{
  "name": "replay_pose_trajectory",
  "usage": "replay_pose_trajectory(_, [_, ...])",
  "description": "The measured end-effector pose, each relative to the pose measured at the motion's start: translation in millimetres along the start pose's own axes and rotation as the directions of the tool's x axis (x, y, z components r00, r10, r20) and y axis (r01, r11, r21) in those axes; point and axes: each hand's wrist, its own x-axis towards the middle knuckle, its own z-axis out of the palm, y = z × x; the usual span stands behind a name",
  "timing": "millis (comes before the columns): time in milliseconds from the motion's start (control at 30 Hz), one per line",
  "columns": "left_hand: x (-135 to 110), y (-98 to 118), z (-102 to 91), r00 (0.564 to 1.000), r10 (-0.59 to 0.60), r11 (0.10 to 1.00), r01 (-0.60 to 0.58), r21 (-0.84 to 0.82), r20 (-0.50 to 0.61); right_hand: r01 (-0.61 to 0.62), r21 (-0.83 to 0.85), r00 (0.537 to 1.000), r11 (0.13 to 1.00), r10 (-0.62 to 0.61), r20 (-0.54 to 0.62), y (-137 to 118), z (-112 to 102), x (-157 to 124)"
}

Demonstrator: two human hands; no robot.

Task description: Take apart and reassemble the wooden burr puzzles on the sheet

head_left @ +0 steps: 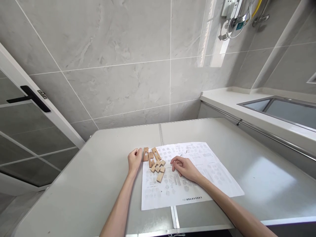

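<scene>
My left hand [135, 160] rests on the table in a loose fist, just left of the wooden pieces; nothing shows in it. Beside it stand or lie brown notched wooden pieces [145, 154], one of them leaning at an angle [156, 153]. Lighter wooden blocks [160, 177] lie in a small cluster below them, on a printed sheet [197, 192]. My right hand [184, 167] lies on the sheet to the right of the cluster, fingers loosely bent and apart, holding nothing. A gap separates its fingertips from the blocks.
The grey table [81, 191] has a seam down its middle, partly under the sheet. A tiled wall [118, 89] runs behind it. On the right is a white counter [222, 98] with a sink [283, 107]; a door with a black handle [34, 97] stands at left.
</scene>
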Motion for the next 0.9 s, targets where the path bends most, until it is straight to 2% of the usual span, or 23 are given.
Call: replay_pose_trajectory(900, [-2.3,0.1,-6.5,1.000,0.010,1.000,-0.010,-0.003,0.021,0.000,0.017,1.000,1.000,-0.001,0.029,0.2,5.1,1.1])
